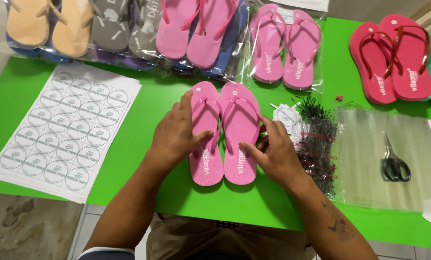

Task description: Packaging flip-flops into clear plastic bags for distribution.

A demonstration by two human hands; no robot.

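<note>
A pair of pink flip-flops [239,137] lies side by side on the green table [148,103], toes pointing away from me. My left hand [177,135] rests flat on the left sandal, fingers spread over its strap. My right hand [273,151] grips the right edge of the right sandal, thumb pressed on its sole. Neither sandal is lifted.
Sheets of round stickers [63,130] are stacked at left. Bagged flip-flop pairs [128,29] line the far edge, a bagged pink pair [285,45] and red pair [393,58] at right. Black plastic tag pins [319,139], clear bags [369,159] and scissors [393,163] lie at right.
</note>
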